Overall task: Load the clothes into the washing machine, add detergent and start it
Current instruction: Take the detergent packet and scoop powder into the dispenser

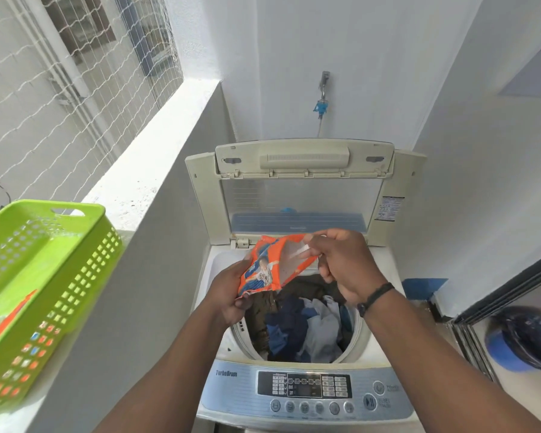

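At the centre of the frame a person holds an orange detergent packet (270, 265) above the open drum of a top-loading washing machine (303, 392). The left hand (231, 295) grasps the packet's lower end from below; the right hand (341, 264) pinches its upper edge between thumb and fingertips, a black wristband (374, 298) on that wrist. Under the packet the drum holds the clothes (303, 326), dark blue, brown and white pieces heaped together. The lid (300, 189) stands raised at the back, below a wall tap (324, 89). At lower left a green perforated basket (44, 276) sits on the white ledge (156, 151). A blue helmet (525, 342) lies at lower right.
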